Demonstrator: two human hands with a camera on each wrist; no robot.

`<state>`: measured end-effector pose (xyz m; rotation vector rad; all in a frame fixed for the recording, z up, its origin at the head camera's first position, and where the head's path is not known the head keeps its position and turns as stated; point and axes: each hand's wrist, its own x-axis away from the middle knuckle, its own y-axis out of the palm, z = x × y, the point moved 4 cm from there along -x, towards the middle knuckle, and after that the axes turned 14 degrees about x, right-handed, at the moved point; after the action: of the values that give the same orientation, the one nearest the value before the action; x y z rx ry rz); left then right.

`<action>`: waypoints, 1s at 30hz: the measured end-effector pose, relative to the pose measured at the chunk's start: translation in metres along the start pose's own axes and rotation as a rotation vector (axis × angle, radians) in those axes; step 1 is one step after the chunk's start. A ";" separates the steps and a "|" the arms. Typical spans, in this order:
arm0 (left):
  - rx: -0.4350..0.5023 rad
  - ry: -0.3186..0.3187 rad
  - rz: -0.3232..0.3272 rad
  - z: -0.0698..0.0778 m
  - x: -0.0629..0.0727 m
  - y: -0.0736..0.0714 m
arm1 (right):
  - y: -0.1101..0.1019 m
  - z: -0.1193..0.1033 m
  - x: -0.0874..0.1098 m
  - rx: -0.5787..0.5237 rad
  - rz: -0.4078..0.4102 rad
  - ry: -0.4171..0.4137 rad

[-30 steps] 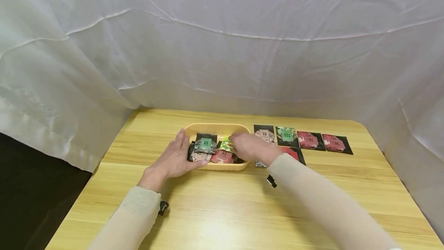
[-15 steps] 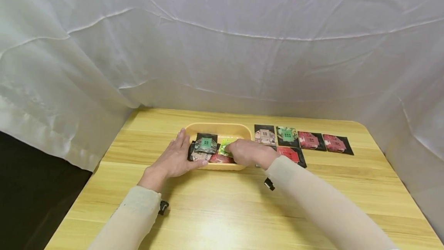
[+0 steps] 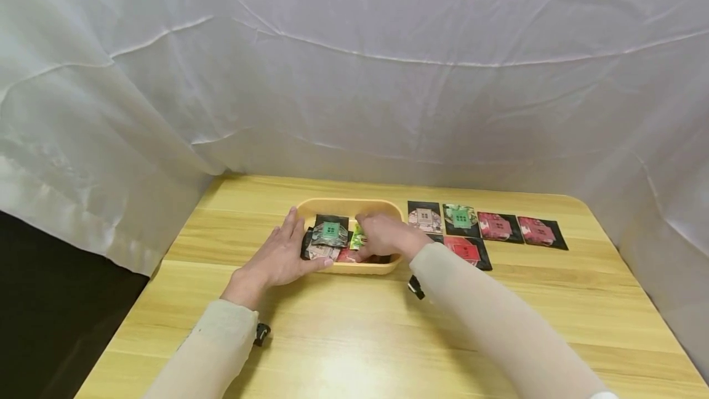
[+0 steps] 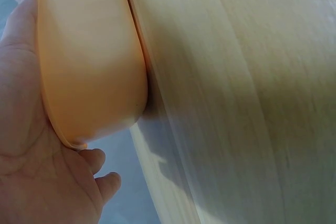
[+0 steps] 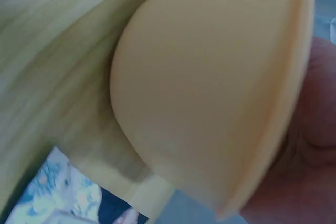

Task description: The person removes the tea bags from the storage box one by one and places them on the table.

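Observation:
In the head view my left hand [image 3: 275,255] rests on the left end of a yellow-orange plastic tray [image 3: 346,268], thumb along its near rim and the other fingers extended. The left wrist view shows that palm against the rim. Flat square sachets lie inside: a black one with a green label [image 3: 329,231] on top, a yellow-green one [image 3: 357,236] to its right, and pinkish ones partly covered beneath. My right hand [image 3: 384,236] reaches over the right end, thumb and fingers spread around the yellow-green sachet. I cannot tell if it grips a sachet.
Right of the tray, several sachets lie flat in rows on the wooden table [image 3: 343,325]: a beige-labelled one [image 3: 424,217], a green one [image 3: 461,220], pink ones [image 3: 540,232] and a red-labelled one [image 3: 467,252]. A grey-white curtain [image 3: 354,109] hangs behind.
My right hand first shifted toward me over the yellow-green sachet, which moved slightly left; now its fingers reach farther back and its thumb shows at the near side. The left hand stays on the tray.

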<state>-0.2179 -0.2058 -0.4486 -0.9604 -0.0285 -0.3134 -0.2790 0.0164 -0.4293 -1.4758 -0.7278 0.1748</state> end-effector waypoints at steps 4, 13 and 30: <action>0.004 -0.002 -0.001 0.001 0.000 0.001 | 0.006 0.002 -0.005 0.005 -0.016 0.011; 0.003 0.004 0.008 0.002 0.000 0.000 | 0.008 0.006 -0.003 -0.017 0.046 -0.008; 0.009 0.001 0.003 0.000 0.000 0.000 | -0.009 -0.002 0.014 0.046 0.153 -0.071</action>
<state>-0.2177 -0.2060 -0.4490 -0.9510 -0.0281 -0.3110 -0.2702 0.0208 -0.4162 -1.4877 -0.6640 0.3601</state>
